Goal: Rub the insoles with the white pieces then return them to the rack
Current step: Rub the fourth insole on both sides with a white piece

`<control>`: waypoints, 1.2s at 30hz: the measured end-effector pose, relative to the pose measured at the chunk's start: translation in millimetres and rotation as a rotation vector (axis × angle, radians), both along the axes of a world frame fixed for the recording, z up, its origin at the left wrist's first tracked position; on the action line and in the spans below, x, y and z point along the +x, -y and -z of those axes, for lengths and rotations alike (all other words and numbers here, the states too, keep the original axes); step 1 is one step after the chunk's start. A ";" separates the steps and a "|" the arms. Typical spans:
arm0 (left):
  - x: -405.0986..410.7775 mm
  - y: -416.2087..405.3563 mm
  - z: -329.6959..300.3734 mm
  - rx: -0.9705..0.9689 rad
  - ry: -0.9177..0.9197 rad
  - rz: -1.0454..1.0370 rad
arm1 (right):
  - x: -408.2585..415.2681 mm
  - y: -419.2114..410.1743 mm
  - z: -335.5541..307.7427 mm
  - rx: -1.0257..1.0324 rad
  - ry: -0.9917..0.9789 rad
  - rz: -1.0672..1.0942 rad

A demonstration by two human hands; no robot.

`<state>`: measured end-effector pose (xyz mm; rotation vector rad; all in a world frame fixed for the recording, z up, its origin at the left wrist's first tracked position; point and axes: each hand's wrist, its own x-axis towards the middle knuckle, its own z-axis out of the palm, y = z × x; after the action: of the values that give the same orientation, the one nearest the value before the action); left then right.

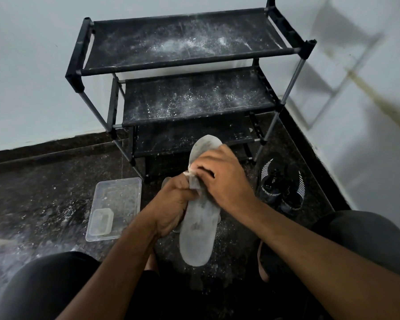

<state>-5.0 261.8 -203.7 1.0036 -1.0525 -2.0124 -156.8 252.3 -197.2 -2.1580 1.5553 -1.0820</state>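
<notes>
At frame centre the left hand [171,199] grips the grey insole [199,227] while the right hand [219,179] pinches a white piece [188,173] against it, mid-rub; returning it to the rack [189,63] likely comes later.

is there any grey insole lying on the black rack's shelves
No: the black fabric rack shelves carry only white powder.
</notes>
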 end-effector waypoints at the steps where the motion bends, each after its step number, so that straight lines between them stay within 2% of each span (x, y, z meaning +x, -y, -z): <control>1: 0.8 -0.6 0.0 -0.002 -0.003 -0.012 | 3.7 -3.0 0.1 0.001 -0.016 -0.058; 3: 2.4 -0.8 0.0 -0.006 -0.015 0.009 | 4.1 -3.7 -0.3 -0.010 -0.060 -0.084; 7: 0.1 1.1 -1.5 -0.027 -0.006 0.069 | -8.2 6.1 -0.6 -0.002 -0.007 0.139; 12: 0.7 -1.4 0.6 -0.040 0.028 0.048 | 2.7 -2.6 -2.5 -0.014 -0.064 -0.032; 16: 0.8 2.1 -3.0 -0.012 -0.030 0.059 | -10.1 6.3 -4.5 0.053 -0.014 0.143; 21: 3.2 7.8 -3.9 0.122 -0.100 -0.089 | 4.0 -8.4 0.4 0.088 -0.156 -0.051; 25: 5.2 13.1 -6.2 0.234 -0.230 -0.141 | -1.0 -1.6 -5.0 0.104 -0.029 -0.015; 28: 4.6 11.7 -3.9 0.271 -0.132 -0.196 | 10.2 -13.8 -7.4 0.192 -0.106 -0.213; 33: 4.6 11.1 -0.8 0.226 -0.048 -0.245 | 4.8 -7.3 -4.5 0.162 -0.048 -0.111; 36: 6.1 11.8 0.5 0.181 0.106 -0.239 | 16.1 -18.1 -4.9 0.192 -0.135 -0.276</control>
<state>1.1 250.0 -204.2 1.2797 -0.7716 -1.8989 -140.7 270.3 -192.2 -2.2645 1.3014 -0.6853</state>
